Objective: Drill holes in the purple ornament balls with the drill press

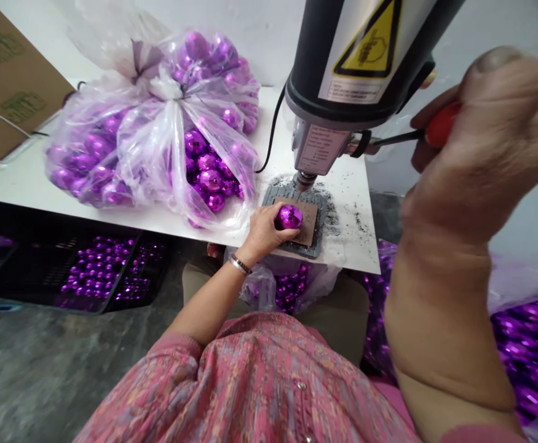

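Note:
My left hand is closed around a shiny purple faceted ball, thumb on its near side. The ball sits over a brown square board on the grey base plate of a drill press. Just above the ball is the thin drill bit; whether it touches the ball I cannot tell. High at the right, my right hand wraps around the red knob of the drill press lever. Part of the knob is hidden by my fingers.
Clear plastic bags of purple balls stand on the white table. Dark shavings lie around the base plate. A black crate of purple balls is at lower left, and more balls lie at right. A cardboard box stands at far left.

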A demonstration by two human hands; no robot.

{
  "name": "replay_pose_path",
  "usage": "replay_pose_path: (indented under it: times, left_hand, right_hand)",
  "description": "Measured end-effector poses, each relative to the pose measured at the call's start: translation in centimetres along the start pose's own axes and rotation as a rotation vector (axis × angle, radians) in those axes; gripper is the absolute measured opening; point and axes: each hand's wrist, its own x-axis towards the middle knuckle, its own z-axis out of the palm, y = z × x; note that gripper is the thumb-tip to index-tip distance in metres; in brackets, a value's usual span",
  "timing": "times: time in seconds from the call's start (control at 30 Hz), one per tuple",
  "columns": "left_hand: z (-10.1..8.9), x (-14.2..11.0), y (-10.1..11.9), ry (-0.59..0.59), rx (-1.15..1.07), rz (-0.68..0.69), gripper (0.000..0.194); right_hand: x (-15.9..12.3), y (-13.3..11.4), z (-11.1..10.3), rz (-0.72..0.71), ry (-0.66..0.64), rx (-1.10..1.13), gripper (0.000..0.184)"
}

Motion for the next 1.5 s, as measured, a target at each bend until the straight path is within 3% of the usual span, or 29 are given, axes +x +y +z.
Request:
replay_pose_path:
  times: [0.07, 0.2, 0.3, 0.4, 0.5, 0.57, 0.63, 0.73, 0.83, 0.93, 1.03, 1.13, 1.2, 1.3, 1.37, 1.5]
  left_hand:
    - [-0.6, -1.8, 0.2, -0.058, 0.009, 0.036, 0.057]
    - [-1.3, -5.1, 0.2, -0.287, -0.087, 0.140, 0.074]
    - [-2.3, -5.6, -0.3, -0.325, -0.128, 0.117, 0.073]
    - [-4.6, -4.2, -1.6, -0.142, -0.088, 0.039, 0.052]
    - [-7.8, -1.5, -3.9, 0.237, 0.077, -0.046, 0.034]
    - [-9.8, 0.5, -5.6, 0.446, 0.190, -0.085, 0.040]
    - [-11.2, 2.1, -7.1, 0.497, 0.265, -0.104, 0.052]
    - [-12.1, 3.7, -8.1, 0.394, 0.357, -0.141, 0.067]
    - [-12.2, 4.0, -7.5, 0.326, 0.398, -0.181, 0.066]
    - [-12.1, 2.9, -5.7, 0.311, 0.288, -0.130, 0.061]
    - [-11.3, 0.8, -4.0, 0.219, -0.062, -0.091, 0.059]
    - [-9.7, -1.0, -3.4, 0.075, -0.439, -0.161, 0.062]
    - [-8.4, -1.5, -3.6, 0.016, -0.573, -0.204, 0.065]
    - [-6.8, -1.4, -3.8, -0.062, -0.653, -0.220, 0.065]
    - [-6.1, -1.1, -3.7, -0.103, -0.666, -0.216, 0.063]
    - [-5.6, -0.2, -2.9, -0.161, -0.532, -0.229, 0.066]
  right_hand:
    - [0.5, 0.4, 0.0, 0.029, -0.001, 0.045, 0.034]
    - [-0.5, 0.9, -0.7, 0.083, 0.016, -0.050, 0.041]
    - [-1.0, 1.2, -1.1, 0.088, 0.019, -0.064, 0.052]
    - [-1.1, 1.5, -1.2, 0.091, 0.015, -0.066, 0.052]
    - [-1.0, 1.9, -1.2, 0.059, 0.021, -0.051, 0.059]
    - [-1.0, 2.0, -1.4, 0.074, 0.027, -0.068, 0.059]
    - [-1.2, 1.9, -1.7, 0.108, 0.024, -0.104, 0.057]
    - [-1.4, 1.6, -2.0, 0.161, -0.004, -0.183, 0.057]
    - [-1.5, 1.4, -2.1, 0.162, 0.009, -0.200, 0.060]
    - [-1.6, 1.2, -2.0, 0.122, -0.003, -0.159, 0.062]
    - [-1.6, 0.5, -1.8, 0.091, -0.045, -0.176, 0.061]
    - [-1.3, -0.2, -1.2, 0.051, -0.082, -0.146, 0.065]
    - [-1.0, -0.3, -0.7, -0.020, -0.124, -0.028, 0.069]
    - [-0.6, 0.0, -0.4, -0.120, -0.199, 0.066, 0.066]
    - [-0.5, 0.1, -0.5, -0.148, -0.184, 0.036, 0.055]
    - [0.3, -2.0, -0.6, 0.066, -0.182, -0.304, 0.040]
